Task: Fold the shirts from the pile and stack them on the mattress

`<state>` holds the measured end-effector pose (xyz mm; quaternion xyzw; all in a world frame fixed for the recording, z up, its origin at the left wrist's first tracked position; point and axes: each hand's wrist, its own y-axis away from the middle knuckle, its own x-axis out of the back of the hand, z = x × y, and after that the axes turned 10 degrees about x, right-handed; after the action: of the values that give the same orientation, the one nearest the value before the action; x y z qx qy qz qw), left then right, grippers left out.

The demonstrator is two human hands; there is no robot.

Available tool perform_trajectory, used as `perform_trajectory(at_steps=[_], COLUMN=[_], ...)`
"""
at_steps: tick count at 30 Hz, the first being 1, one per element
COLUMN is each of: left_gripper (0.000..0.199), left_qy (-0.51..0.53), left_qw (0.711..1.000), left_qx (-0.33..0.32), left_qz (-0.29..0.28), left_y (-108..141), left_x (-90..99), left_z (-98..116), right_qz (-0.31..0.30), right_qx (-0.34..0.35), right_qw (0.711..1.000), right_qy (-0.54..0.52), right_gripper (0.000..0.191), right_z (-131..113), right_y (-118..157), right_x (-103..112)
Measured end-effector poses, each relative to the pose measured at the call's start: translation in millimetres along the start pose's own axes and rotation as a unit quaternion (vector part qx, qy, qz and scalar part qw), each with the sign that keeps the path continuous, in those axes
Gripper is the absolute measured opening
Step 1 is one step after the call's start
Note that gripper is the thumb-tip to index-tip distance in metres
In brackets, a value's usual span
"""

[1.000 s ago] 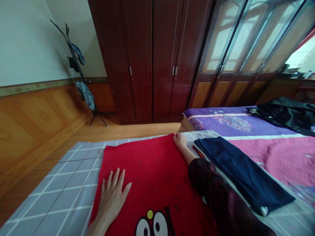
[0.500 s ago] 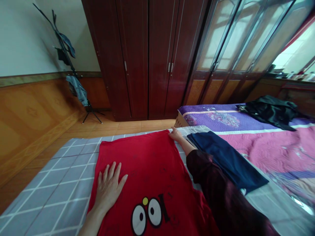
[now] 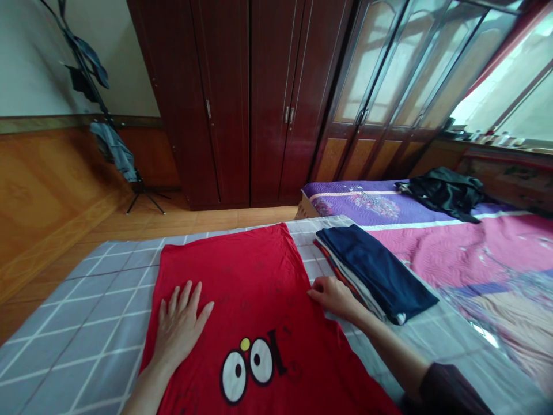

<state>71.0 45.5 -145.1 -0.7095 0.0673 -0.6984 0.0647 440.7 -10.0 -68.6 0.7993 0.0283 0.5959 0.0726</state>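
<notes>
A red T-shirt [image 3: 233, 276] with a print of two cartoon eyes lies spread out in front of me, its near end cut off by the bottom of the view. Flat on its left part rests my left hand [image 3: 181, 323], fingers spread and holding nothing. At the shirt's right edge, about halfway down, my right hand [image 3: 332, 295] pinches the fabric between thumb and fingers. Just beyond that hand is a stack of folded clothes [image 3: 375, 271], dark blue on top, with grey and orange-red layers showing at its side.
Under the shirt is a grey checked bedspread [image 3: 99, 294]. To the right lies a purple and pink bedcover [image 3: 410, 248] with a black garment [image 3: 444, 193] on it. Behind stand a dark red wardrobe [image 3: 272, 104] and, at the left, a coat rack [image 3: 103, 109] with clothes.
My right hand has moved from the shirt's far right corner down along its right edge, towards me. My left hand stays flat on the shirt. The view has shifted slightly right.
</notes>
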Motion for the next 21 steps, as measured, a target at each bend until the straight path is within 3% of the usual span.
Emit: perform_trajectory(at_steps=[8, 16, 18, 21], left_gripper=[0.062, 0.063, 0.062, 0.062], left_qy=[-0.022, -0.019, -0.019, -0.019], left_qw=[1.000, 1.000, 1.000, 1.000], left_qx=[-0.002, -0.005, -0.006, -0.006], left_qz=[0.002, 0.001, 0.002, 0.002], left_y=[0, 0, 0, 0], left_x=[-0.4, -1.6, -1.5, -1.3], left_z=[0, -2, -2, -2], right_qz=[0.023, 0.029, 0.058, 0.083], right_qx=[-0.015, 0.104, 0.093, 0.024], right_qw=[0.998, 0.990, 0.992, 0.996], right_qy=[0.049, 0.096, 0.067, 0.030], right_gripper=[0.010, 0.021, 0.024, 0.023], right_z=[-11, -39, -33, -17], right_y=[42, 59, 57, 51], right_x=[-15, -31, -29, -23])
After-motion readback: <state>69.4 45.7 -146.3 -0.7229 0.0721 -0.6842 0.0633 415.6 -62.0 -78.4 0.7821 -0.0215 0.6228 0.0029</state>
